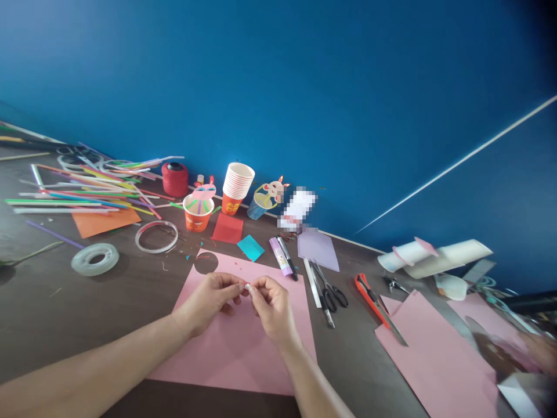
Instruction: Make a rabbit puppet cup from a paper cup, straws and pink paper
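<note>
My left hand (215, 299) and my right hand (270, 305) meet fingertip to fingertip over a pink sheet of paper (243, 357) with a round hole near its upper left corner. Thumb and forefinger of each hand are pinched together. Between them shows a tiny reddish and white bit (248, 285), too small to name. Beyond my hands lie a red paper square (227, 228) and a blue paper square (251, 248). A purple glue stick (281, 256) and a black pen (287, 259) rest at the sheet's upper right edge.
Scissors (334, 297) and a red utility knife (374, 302) lie to the right, near more pink paper (435, 354). Behind stand stacked paper cups (238, 188) and red thread (174, 180). Left are tape (94, 259) and colored straws (87, 194). Another person's blurred hand (539, 351) shows far right.
</note>
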{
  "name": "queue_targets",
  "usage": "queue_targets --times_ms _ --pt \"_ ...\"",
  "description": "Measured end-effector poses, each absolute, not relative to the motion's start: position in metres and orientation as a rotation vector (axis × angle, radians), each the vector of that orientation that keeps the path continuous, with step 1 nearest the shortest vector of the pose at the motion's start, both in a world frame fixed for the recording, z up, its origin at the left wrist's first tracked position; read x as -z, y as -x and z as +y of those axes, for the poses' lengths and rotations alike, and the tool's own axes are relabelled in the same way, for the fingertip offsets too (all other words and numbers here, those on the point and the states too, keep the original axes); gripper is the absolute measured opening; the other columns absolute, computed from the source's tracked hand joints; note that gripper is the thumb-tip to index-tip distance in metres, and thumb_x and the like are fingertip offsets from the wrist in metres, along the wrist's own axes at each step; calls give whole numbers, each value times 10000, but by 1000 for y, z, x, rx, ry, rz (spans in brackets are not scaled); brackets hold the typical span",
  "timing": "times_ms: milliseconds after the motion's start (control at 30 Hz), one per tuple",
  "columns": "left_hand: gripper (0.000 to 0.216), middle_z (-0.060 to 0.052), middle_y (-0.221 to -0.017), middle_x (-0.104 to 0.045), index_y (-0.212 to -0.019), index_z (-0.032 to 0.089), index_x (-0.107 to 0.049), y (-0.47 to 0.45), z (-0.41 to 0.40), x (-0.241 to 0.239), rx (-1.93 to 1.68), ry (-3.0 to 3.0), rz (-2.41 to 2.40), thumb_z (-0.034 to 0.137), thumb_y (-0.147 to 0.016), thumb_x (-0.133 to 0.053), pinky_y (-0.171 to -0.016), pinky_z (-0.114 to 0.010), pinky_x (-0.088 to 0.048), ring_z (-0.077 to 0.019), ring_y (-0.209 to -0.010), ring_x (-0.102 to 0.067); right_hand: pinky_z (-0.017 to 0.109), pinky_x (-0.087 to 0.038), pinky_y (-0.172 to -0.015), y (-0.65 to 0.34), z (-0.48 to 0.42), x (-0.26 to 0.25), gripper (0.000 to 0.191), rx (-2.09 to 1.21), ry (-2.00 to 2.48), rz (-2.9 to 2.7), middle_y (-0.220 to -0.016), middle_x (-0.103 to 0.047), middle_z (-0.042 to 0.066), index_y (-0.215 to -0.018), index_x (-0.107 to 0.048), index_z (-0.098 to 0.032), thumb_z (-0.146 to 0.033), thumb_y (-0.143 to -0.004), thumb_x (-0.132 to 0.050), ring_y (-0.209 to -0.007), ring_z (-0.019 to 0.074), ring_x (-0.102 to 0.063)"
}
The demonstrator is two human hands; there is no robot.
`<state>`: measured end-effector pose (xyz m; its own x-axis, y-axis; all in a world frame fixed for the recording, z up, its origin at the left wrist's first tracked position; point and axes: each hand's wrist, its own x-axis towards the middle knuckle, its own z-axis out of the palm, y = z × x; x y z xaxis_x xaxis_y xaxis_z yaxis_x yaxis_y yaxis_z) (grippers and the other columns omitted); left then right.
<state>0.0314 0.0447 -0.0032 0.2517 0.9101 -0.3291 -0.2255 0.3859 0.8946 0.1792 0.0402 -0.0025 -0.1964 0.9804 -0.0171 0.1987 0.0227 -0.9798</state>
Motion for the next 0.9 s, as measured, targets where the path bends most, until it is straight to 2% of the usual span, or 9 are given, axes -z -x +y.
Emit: queue_targets --times_ms 100,367,600,767,900 --pt "172 -36 -731 -610 -694 136 -641 -31 45 4 -904 -854 1028 305 -674 -613 -474 -190 -393 -99 -593 -481 191 -238 -398 -179 40 2 202 -1207 1260 -1533 -544 -466 -40 -730 -504 -156 -337 -819 -513 -428 61 -327" --pt "190 -39 -737 -616 -715 133 -653 -32 44 4 -894 -881 1040 318 -693 -611 -487 -190 -401 -95 -597 -485 186 -227 -401 -179 40 -1 186 -1201 1277 -1563 -505 -415 -61 -712 -494 -162 -316 -813 -517 -425 61 -294" --pt "184 -44 -748 -633 -700 137 -654 -31 43 5 -911 -895 1051 316 -680 -612 -496 -201 -405 -105 -604 -497 191 -220 -397 -178 41 0 196 -1153 1294 -1556 -516 -461 -47 -694 -505 -155 -322 -796 -529 -416 61 -312" --pt "187 -38 -711 -629 -707 134 -656 -31 43 6 -904 -899 1051 313 -682 -609 -499 -198 -402 -103 -595 -503 185 -201 -384 -181 42 2 199 -1240 1273 -1557 -464 -374 -74 -694 -485 -164 -327 -803 -517 -403 58 -277" --pt "203 -39 -688 -629 -680 129 -644 -31 45 9 -902 -872 1048 330 -672 -618 -491 -197 -391 -96 -564 -502 183 -194 -382 -181 43 2 201 -1287 1256 -1553 -465 -372 -72 -695 -483 -162 -330 -801 -517 -403 57 -270"
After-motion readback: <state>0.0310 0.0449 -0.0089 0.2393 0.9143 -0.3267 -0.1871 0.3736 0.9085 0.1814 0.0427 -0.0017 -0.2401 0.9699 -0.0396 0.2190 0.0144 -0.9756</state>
